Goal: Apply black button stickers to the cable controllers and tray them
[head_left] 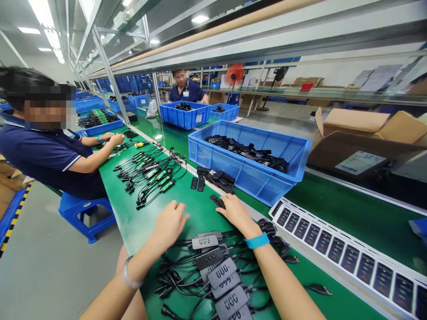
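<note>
Head view along a green worktop [200, 226], with both bare hands over its near part. The left hand [170, 224], a silver bangle [130, 273] at its wrist, lies palm down above bare green surface; its fingers [174, 205] are slightly spread and pinch nothing. The right hand [237, 214], a turquoise wristband [256, 241] at its wrist, is also palm down, with its fingers [230, 201] spread. Their tips end at a flat black rectangular plastic adapter [217, 202], either touching it or just beside it (not distinguishable here), and no pinch is visible. The adapter lies toward the worktop's far edge, just beyond the fingertips of the right hand, with its long axis slanting from upper left to lower right. The right hand is clearly the nearer of the two. Toward the near edge, below the hands, lies a heap of grey-topped black power units [222, 273] with tangled black cables. Beyond the adapter sit loose black plastic pieces [213, 177] and a blue plastic crate [247, 180] holding more. A printed strip of dark product cards [336, 251] runs along the right. Farther left, a seated co-worker's hand [116, 138] rests near black cable harnesses with green boards [150, 173].
</note>
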Demonstrator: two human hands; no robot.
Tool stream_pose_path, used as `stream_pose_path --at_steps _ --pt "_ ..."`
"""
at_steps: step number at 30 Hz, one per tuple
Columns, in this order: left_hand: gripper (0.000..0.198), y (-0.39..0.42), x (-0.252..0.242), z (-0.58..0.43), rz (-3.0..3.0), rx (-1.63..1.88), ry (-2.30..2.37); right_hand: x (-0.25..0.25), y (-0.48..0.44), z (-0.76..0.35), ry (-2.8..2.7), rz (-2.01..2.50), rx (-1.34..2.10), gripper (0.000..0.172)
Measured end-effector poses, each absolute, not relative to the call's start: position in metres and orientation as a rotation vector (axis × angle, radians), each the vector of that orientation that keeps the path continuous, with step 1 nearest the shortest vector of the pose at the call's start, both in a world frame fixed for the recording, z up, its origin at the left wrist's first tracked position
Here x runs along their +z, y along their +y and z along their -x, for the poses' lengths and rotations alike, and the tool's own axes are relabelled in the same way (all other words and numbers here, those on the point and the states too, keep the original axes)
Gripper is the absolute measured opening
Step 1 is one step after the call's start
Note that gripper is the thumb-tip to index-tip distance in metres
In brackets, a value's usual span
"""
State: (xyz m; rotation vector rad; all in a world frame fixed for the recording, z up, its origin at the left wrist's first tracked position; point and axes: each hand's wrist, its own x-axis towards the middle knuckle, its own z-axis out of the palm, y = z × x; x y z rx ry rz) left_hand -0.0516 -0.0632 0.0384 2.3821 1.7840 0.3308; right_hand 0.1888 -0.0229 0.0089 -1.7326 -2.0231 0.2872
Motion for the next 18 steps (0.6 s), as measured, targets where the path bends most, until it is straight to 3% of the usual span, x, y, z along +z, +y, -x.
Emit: stream_pose_path --at_steps 5,11,13,18 --pt "0.028 0.014 0.023 0.08 -2.114 0.492 2.128 -0.003 -0.021 -0.182 -2.067 1.746 0.292 0.014" --pt "0.028 0.031 0.012 0.09 -1.855 0.641 1.991 0.01 -0.019 -0.183 -1.931 1.661 0.401 0.052" --pt "0.023 0.025 0.014 0.088 -1.778 0.668 1.838 0.019 -0.021 -0.18 -1.795 1.566 0.595 0.059" --pt "0.037 -0.008 0.032 0.074 -1.539 0.764 1.383 0.047 -0.037 -0.164 -1.319 1.193 1.072 0.033"
